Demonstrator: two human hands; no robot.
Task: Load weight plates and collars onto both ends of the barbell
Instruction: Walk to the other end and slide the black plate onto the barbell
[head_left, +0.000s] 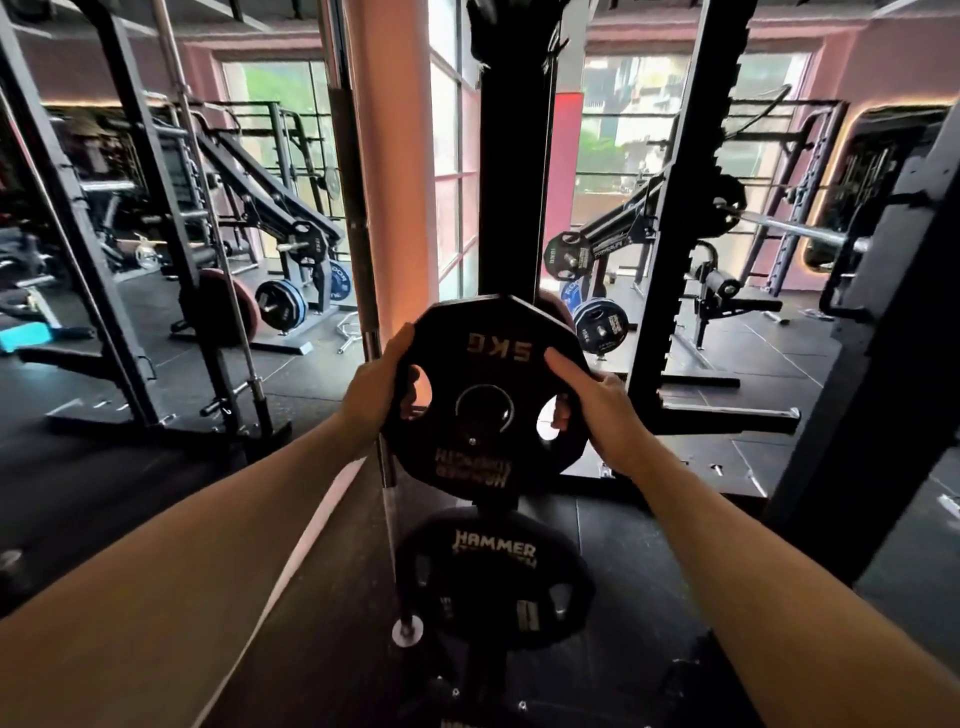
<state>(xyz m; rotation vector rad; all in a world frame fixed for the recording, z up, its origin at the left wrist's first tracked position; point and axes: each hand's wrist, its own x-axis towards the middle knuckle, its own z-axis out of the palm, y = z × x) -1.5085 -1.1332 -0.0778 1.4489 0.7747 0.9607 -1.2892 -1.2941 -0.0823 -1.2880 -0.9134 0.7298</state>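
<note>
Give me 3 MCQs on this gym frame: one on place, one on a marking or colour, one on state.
1. Where is the second Hammer Strength plate relative to the held 5 kg plate?
A. Below it, nearer the camera
B. Above it
C. Far left, by the window

2. What weight marking shows on the held plate?
A. 20KG
B. 5KG
C. 10KG

3. How is the held plate gripped?
A. One hand only
B. Not touched at all
C. Both hands, one on each side

Answers:
1. A: the lower plate sits under the held one in the frame.
2. B: "5KG" reads upside down near its top edge.
3. C: the left hand wraps the left rim and the right hand has fingers through the right grip hole.
</note>
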